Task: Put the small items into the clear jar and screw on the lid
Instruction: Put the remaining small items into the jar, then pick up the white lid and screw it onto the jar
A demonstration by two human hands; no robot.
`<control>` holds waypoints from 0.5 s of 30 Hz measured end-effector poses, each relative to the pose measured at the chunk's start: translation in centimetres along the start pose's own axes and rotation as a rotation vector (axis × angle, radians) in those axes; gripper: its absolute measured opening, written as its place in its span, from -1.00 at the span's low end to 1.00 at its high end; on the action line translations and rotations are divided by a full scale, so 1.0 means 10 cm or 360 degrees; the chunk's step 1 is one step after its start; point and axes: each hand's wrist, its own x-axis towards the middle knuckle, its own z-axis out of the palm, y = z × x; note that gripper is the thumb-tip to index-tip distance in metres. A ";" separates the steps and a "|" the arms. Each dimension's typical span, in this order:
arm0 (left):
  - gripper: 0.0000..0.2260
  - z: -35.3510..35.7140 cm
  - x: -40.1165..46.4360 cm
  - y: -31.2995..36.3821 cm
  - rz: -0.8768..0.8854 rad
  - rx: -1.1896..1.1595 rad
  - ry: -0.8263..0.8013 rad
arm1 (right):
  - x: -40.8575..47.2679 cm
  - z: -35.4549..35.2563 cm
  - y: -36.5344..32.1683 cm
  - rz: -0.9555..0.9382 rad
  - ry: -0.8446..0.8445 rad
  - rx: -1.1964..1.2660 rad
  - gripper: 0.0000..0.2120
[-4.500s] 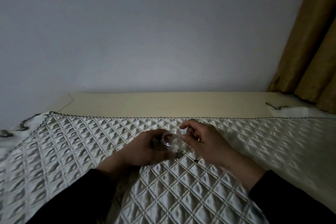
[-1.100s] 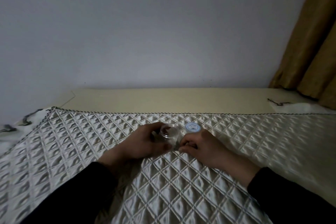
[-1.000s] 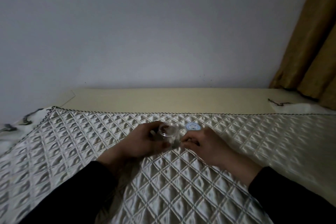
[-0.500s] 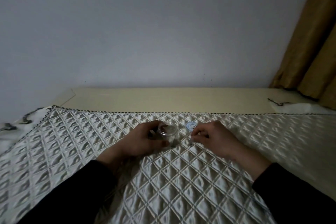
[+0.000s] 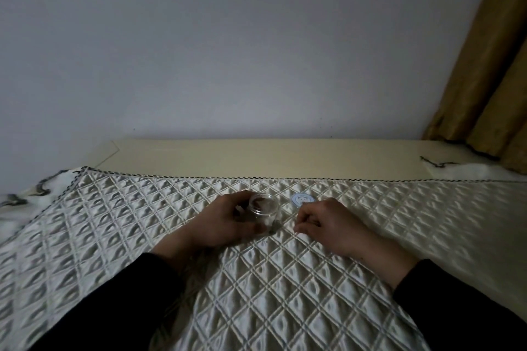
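A small clear jar (image 5: 264,207) stands upright and uncapped on the quilted cloth (image 5: 256,279), with something dark inside it. My left hand (image 5: 225,224) wraps around the jar from the left. The round lid (image 5: 302,199), white with a blue rim, lies flat on the cloth just right of the jar. My right hand (image 5: 328,225) rests on the cloth beside and below the lid, fingers curled with the tips pinched together; whether a small item sits between them is too dim to tell. A small dark item (image 5: 275,226) lies at the jar's base.
The quilted white cloth covers the near surface; beyond it runs a bare cream ledge (image 5: 256,157) against a grey wall. Tan curtains (image 5: 490,65) hang at the far right. Dark cord ends (image 5: 436,164) lie at the right and left edges.
My right hand has moved away from the jar to the right and now sits just below the lid. My left hand keeps holding the jar in the same place.
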 end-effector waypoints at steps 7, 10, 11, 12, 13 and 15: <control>-0.40 0.04 0.00 0.01 -0.0028 0.0108 0.0039 | 0.00 -0.06 -0.08 -0.0089 0.0269 0.0245 -0.86; -0.50 0.07 -0.01 0.01 -0.0015 0.0133 0.0039 | 0.02 -0.07 -0.13 -0.0161 0.0461 0.0379 -0.85; -0.53 0.08 -0.01 0.03 -0.0002 0.0133 0.0036 | 0.03 -0.08 -0.14 -0.0181 0.0504 0.0420 -0.86; -0.54 0.09 -0.02 0.04 0.0009 0.0135 0.0036 | 0.03 -0.08 -0.16 -0.0205 0.0535 0.0447 -0.88; -0.55 0.10 -0.02 0.06 0.0020 0.0133 0.0036 | 0.03 -0.08 -0.19 -0.0232 0.0566 0.0453 -0.89; -0.51 0.13 -0.03 0.10 0.0049 0.0115 0.0014 | 0.03 -0.09 -0.23 -0.0297 0.0651 0.0443 -0.90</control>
